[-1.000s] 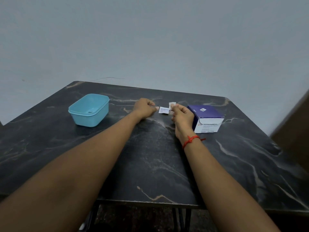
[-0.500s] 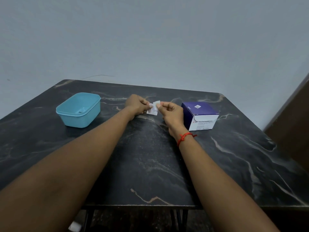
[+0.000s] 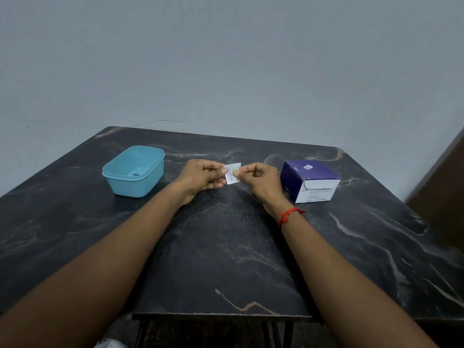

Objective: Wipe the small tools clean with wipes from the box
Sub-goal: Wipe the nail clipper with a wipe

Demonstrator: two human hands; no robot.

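**Wipe sachet pinched between both hands, mid-table**

Black marble-patterned table [image 3: 226, 259], veined tan and white; both bare forearms reach out across it.

Purple-and-white wipe box [image 3: 310, 180] sits on the table to the right of the right-hand fingers, near but apart from them.

Light blue plastic container [image 3: 135, 188], lidless, stands to the left of the left-hand fingers, clear of them.

Left hand [image 3: 200, 175] and right hand [image 3: 258, 178] meet above the table between container and box. On each, the fingers are curled in and the thumb presses against the forefinger.

Red thread bracelet [image 3: 288, 215] on the right wrist.

Small white wipe sachet [image 3: 232, 173], printed, is pinched between the two sets of fingertips [image 3: 222, 169]. The left grips its left edge and the right its right edge; it is held off the table surface.

Small dark item [image 3: 136, 174] on the container floor, far left of the fingers; too small to identify.
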